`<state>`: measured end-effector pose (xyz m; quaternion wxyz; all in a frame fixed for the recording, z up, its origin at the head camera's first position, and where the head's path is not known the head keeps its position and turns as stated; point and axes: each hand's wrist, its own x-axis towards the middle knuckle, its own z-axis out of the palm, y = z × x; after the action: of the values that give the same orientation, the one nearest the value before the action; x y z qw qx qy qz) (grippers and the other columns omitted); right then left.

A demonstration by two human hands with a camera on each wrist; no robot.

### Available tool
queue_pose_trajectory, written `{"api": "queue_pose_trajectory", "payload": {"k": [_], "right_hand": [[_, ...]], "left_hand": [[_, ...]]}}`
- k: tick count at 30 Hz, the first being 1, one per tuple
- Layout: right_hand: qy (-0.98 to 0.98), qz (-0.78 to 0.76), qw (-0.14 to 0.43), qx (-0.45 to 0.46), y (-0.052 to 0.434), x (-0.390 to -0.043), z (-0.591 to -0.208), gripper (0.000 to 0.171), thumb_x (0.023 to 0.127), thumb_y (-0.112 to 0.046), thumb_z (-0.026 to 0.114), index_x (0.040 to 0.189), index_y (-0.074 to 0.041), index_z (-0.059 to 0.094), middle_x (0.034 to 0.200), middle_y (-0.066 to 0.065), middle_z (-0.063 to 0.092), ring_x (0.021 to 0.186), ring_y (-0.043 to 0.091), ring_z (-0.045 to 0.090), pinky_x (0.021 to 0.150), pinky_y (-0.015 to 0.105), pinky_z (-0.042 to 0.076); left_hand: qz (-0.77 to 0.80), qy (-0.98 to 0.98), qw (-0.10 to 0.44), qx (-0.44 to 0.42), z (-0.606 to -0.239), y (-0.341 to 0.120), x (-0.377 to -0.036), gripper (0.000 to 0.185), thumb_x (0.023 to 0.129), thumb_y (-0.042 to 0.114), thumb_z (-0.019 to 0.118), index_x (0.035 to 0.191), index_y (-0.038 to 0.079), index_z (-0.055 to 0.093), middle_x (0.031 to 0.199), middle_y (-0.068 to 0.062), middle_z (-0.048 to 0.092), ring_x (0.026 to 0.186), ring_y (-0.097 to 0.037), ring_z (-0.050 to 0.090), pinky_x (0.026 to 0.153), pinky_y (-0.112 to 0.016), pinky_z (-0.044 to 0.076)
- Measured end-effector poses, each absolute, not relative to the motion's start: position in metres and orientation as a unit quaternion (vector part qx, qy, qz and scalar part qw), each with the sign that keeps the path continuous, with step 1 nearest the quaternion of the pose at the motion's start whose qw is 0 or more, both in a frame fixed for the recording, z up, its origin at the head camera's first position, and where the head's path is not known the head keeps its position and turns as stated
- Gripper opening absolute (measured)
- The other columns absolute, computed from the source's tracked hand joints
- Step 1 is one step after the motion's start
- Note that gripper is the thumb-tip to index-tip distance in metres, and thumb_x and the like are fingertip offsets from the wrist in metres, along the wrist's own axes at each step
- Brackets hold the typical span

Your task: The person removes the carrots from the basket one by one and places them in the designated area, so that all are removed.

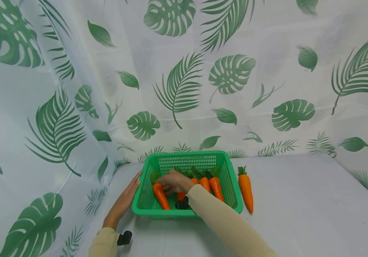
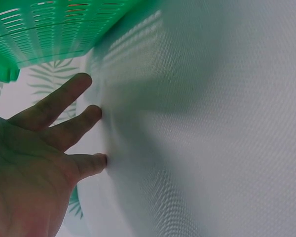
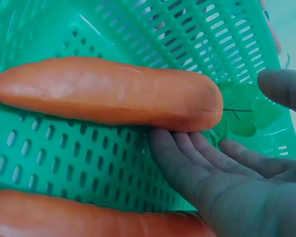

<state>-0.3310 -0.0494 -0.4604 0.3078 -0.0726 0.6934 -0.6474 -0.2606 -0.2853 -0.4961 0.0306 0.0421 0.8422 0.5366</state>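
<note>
A green plastic basket (image 1: 187, 213) holds several orange carrots with green leafy tops. My right hand (image 1: 175, 181) reaches inside, beside the leftmost carrot (image 1: 161, 195). In the right wrist view, the fingers of that right hand (image 3: 227, 177) lie at the lower edge of the carrot (image 3: 113, 94), near its leafy end, with the thumb apart on the other side. My left hand (image 1: 127, 196) rests against the basket's left side; in the left wrist view its fingers (image 2: 71, 129) are spread and straight below the basket wall (image 2: 54, 29).
One carrot (image 1: 246, 191) lies on the white tabletop (image 1: 299, 200), just right of the basket. Other carrots (image 1: 217, 188) sit in the basket's right half. A leaf-patterned sheet (image 1: 184, 135) hangs behind and on the left. A black wrist camera (image 1: 124, 238) is by the left sleeve.
</note>
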Motion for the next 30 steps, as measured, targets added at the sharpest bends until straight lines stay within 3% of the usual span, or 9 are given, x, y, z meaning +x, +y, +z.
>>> {"api": "queue_pose_trajectory", "payload": {"k": [6,12,19,26,30], "right_hand": [[0.688,-0.645,0.321,-0.087,-0.0522,-0.3327,-0.4624,0.034,0.099,-0.010,0.076,0.124,0.011,0.065,0.121,0.025,0.064,0.115,0.044,0.066,0.096,0.057,0.059],[0.694,-0.633,0.328,-0.101,-0.0567,-0.3344,-0.4635,0.044,0.095,-0.009,0.079,0.130,0.013,0.063,0.127,0.022,0.066,0.119,0.043,0.065,0.100,0.056,0.057],[0.700,-0.629,0.323,-0.105,-0.0576,-0.3352,-0.4625,0.042,0.097,-0.008,0.079,0.131,0.012,0.066,0.123,0.020,0.068,0.108,0.037,0.071,0.096,0.051,0.060],[0.687,-0.651,0.308,-0.100,-0.0581,-0.3351,-0.4609,0.060,0.097,-0.004,0.078,0.146,0.017,0.052,0.133,0.024,0.063,0.106,0.033,0.072,0.095,0.050,0.061],[0.690,-0.653,0.299,-0.091,-0.0590,-0.3355,-0.4598,0.063,0.096,-0.007,0.080,0.147,0.016,0.050,0.133,0.023,0.063,0.106,0.033,0.071,0.094,0.049,0.061]], "left_hand": [[0.534,0.844,0.034,0.040,-0.4958,-0.2858,-0.2613,0.063,0.118,0.052,0.030,0.174,0.027,0.018,0.179,-0.005,0.012,0.163,-0.032,0.008,0.127,-0.066,0.007],[0.536,0.842,0.035,0.042,-0.4970,-0.2858,-0.2634,0.064,0.117,0.056,0.031,0.174,0.031,0.018,0.179,-0.002,0.013,0.163,-0.030,0.008,0.127,-0.065,0.007],[0.537,0.842,0.033,0.044,-0.4964,-0.2861,-0.2638,0.063,0.117,0.054,0.031,0.174,0.030,0.019,0.179,-0.003,0.013,0.163,-0.031,0.009,0.127,-0.066,0.008],[0.548,0.833,0.034,0.064,-0.4946,-0.2848,-0.2628,0.061,0.118,0.049,0.032,0.174,0.027,0.019,0.179,-0.004,0.013,0.163,-0.031,0.008,0.127,-0.065,0.007],[0.551,0.831,0.036,0.065,-0.4941,-0.2850,-0.2622,0.062,0.118,0.048,0.033,0.174,0.026,0.018,0.179,-0.005,0.012,0.163,-0.032,0.007,0.127,-0.066,0.007]]}}
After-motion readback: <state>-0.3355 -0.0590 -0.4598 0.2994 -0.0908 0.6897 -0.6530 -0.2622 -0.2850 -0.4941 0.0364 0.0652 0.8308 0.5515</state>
